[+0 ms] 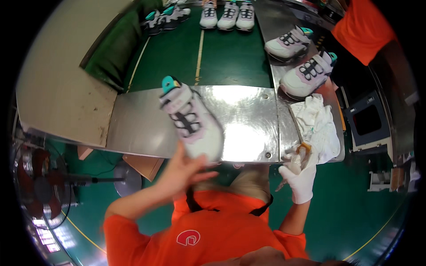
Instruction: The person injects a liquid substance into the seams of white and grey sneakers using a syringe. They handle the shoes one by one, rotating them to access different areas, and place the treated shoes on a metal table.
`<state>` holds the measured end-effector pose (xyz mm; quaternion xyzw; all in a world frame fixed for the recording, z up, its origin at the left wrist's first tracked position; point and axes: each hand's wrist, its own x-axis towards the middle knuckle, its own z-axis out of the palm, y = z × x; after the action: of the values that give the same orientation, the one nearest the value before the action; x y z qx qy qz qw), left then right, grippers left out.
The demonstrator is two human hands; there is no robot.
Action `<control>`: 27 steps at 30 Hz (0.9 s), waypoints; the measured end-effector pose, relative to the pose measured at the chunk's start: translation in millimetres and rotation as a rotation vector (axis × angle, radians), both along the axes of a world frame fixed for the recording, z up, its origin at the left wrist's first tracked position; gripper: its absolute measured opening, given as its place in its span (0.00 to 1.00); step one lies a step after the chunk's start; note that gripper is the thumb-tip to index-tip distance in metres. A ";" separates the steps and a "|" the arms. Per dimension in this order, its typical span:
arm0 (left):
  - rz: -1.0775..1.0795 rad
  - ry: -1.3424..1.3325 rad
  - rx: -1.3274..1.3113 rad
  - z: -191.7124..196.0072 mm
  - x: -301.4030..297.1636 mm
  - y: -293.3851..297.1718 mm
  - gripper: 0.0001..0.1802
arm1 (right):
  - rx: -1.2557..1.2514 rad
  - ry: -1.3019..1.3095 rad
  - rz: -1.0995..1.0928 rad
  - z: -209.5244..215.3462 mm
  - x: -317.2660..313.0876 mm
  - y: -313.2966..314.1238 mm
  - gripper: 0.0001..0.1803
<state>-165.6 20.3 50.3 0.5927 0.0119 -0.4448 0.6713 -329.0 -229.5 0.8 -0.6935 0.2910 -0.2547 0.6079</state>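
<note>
A green floor (230, 53) with painted lines runs under a shiny steel tabletop (248, 119); more shoes sit on a side conveyor (277, 22). Above the tabletop's near edge, a white sneaker (193, 119) lies lengthwise away from the person, teal heel tab far, toe near, gripped at the toe by the bare left hand (184, 170). The gloved right hand (299, 175) is closed around a small brush (304, 148), beside white rags (317, 122).

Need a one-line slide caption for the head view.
Bare left hand holds a white sneaker over a steel table; gloved right hand grips a small tool.
</note>
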 end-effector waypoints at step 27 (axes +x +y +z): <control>-0.420 -2.209 -0.044 -28.9 44.4 25.0 0.14 | 0.538 -0.336 0.678 43.0 16.6 -30.1 0.64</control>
<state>-121.2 45.3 21.4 0.6402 -0.6972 0.2200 0.2359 -312.4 -259.6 43.8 -0.5164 0.0010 -0.0657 0.8538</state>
